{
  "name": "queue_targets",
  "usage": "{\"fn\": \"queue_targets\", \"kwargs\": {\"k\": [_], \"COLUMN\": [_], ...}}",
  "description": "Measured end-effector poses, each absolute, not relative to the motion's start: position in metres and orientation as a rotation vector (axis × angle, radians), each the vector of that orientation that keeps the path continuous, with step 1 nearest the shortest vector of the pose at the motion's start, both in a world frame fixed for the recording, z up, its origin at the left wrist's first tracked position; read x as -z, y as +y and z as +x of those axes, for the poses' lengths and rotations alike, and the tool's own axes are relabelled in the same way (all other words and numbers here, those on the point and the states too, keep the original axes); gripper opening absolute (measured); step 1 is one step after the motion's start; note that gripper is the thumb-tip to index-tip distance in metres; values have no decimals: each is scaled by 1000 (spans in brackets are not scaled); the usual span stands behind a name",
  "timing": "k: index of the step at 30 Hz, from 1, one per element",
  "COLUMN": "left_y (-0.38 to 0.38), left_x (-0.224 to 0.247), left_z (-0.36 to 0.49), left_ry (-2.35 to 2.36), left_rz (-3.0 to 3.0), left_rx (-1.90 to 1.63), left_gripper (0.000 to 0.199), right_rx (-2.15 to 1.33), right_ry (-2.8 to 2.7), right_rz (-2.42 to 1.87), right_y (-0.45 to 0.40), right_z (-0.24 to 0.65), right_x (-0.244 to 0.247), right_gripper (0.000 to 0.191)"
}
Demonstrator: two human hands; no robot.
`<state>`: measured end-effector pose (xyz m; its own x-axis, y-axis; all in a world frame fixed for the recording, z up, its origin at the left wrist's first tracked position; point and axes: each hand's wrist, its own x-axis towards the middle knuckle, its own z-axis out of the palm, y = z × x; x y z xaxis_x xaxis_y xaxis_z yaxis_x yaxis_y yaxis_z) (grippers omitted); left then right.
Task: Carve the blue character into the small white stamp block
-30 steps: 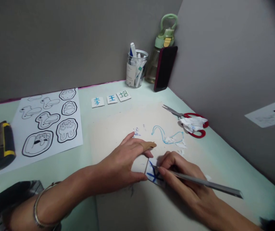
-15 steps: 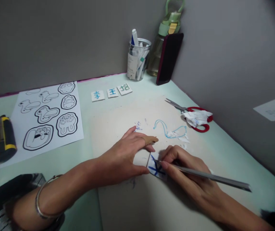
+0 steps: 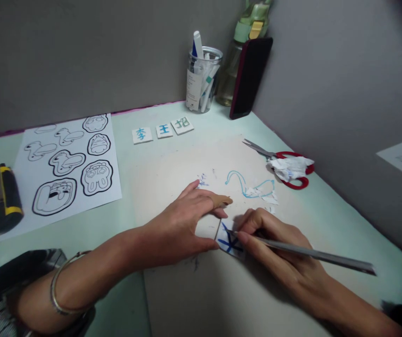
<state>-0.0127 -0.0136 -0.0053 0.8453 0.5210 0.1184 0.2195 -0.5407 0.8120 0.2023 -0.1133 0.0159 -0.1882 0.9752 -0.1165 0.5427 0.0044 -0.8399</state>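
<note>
A small white square tile with dark blue strokes lies on a pale board. My left hand steadies it, thumb at the lower left corner and fingertips by the upper left one. One finger wears a tan bandage. My right hand grips a slim grey metal craft knife like a pen. Its dark tip meets the tile by the upper blue strokes. Right-hand fingers hide the tile's right part. A blue swan outline and paper scraps are on the board beyond.
Red-handled scissors lie at right under crumpled paper. Three character tiles sit behind the board. A pen jar, phone and bottle stand at the back. Left are a printed sheet and a yellow-black tool.
The head view has shifted slightly, so the background sits a little higher. The knife has moved slightly against the tile, its tail a bit further right. Both hands keep their grip.
</note>
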Motion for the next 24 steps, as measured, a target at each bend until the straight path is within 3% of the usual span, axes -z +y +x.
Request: {"fn": "queue_targets", "kwargs": {"k": [15,24], "left_y": [-14,-14], "left_x": [4,7], "left_z": [-13,-14], "left_ry": [546,522], "left_rz": [2163,2168], "left_rx": [-446,-466], "left_gripper": [60,67], "right_rx": [-1085,-1074], "right_ry": [-1749,-1757], "right_rz": [-1523,-1507], "right_y": [-114,-114], "right_z": [203,203], "right_x": [-14,-16], "right_gripper": [22,22]}}
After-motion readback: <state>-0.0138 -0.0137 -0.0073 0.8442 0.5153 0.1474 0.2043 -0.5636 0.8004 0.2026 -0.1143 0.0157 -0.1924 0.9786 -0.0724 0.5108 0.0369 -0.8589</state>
